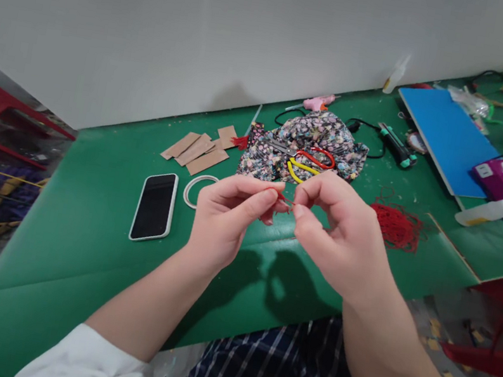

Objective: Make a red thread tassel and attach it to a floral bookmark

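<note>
- Red thread (284, 198) sits at 2 o'clock from the left hand (230, 214), 10 o'clock from the right hand (339, 239).
- Both hands pinch it at the fingertips; forearms (147, 306) slant in from 7 and 5 o'clock.
- A phone (154, 206) lies at 9 o'clock on the green surface (81, 224); a pale wall (172, 27) stands at 12.

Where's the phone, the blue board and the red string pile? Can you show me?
Phone (154, 206): head view, on the middle of its dark screen.
Blue board (447, 139): head view, on its flat top.
Red string pile (396, 227): head view, on the middle of the tangle.
</note>
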`<state>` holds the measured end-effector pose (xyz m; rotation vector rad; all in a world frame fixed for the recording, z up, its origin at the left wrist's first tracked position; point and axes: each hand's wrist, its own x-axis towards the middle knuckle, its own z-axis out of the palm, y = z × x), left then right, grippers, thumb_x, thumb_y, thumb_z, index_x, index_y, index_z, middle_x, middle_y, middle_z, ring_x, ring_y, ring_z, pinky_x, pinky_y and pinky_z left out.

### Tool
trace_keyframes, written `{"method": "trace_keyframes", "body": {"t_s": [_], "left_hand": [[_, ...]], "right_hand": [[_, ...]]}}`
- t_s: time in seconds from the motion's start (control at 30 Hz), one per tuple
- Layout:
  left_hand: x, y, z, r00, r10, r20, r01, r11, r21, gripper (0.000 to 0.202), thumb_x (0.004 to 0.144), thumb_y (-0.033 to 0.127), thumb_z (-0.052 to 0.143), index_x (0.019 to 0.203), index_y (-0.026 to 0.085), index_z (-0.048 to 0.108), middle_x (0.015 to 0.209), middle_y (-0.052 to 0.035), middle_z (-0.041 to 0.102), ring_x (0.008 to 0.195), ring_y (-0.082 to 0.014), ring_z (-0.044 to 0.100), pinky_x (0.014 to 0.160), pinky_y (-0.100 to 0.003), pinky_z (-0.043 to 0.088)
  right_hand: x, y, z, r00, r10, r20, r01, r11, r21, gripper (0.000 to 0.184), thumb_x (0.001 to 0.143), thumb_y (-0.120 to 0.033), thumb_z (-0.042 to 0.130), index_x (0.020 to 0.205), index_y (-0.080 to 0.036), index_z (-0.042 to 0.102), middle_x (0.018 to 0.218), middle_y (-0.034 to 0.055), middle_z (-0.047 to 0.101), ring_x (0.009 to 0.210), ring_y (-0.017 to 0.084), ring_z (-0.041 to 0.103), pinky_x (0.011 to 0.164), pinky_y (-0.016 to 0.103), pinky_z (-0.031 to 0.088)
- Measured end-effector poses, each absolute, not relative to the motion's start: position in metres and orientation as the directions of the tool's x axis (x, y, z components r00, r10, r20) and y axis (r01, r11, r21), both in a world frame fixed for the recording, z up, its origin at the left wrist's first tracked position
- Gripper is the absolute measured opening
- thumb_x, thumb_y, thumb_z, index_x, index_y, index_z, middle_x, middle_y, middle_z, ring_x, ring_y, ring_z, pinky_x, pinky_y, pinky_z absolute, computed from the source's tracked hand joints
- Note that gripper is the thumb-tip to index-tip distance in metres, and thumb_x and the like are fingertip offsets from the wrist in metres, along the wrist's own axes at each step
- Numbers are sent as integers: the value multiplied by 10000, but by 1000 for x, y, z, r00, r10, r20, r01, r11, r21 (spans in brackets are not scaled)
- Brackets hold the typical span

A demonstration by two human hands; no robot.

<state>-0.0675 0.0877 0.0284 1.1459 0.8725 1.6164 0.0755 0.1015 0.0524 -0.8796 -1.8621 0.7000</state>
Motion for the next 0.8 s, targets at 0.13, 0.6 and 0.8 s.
{"method": "trace_keyframes", "body": {"t_s": [0.13, 0.6, 0.8], "left_hand": [[-68, 87, 29, -113, 949, 296, -335, -317, 887, 35, 759, 245, 700, 787, 257, 718, 684, 30, 711, 588, -73, 643, 506, -149, 499], [-69, 86, 26, -91, 942, 323, -306, -335, 891, 46, 789, 238, 668, 800, 255, 710, 714, 32, 702, 590, -66, 627, 526, -156, 516], [-67, 86, 26, -111, 943, 314, -299, -333, 894, 40, 796, 246, 662, 789, 239, 701, 716, 28, 692, 616, -72, 632, 533, -160, 520]], "right_hand": [[80, 101, 55, -370, 794, 481, 329, 597, -732, 121, 723, -82, 493, 674, -186, 460, 671, -28, 494, 662, 98, 481, 591, 236, 387], [85, 101, 57, -366, 838, 406, 295, 518, -803, 96, 822, -310, 599, 867, -246, 655, 857, -27, 685, 787, 122, 628, 697, 249, 491], [80, 97, 55, -300, 822, 485, 341, 567, -750, 62, 830, -254, 595, 801, -237, 647, 798, -40, 686, 706, 100, 624, 624, 225, 483]]}}
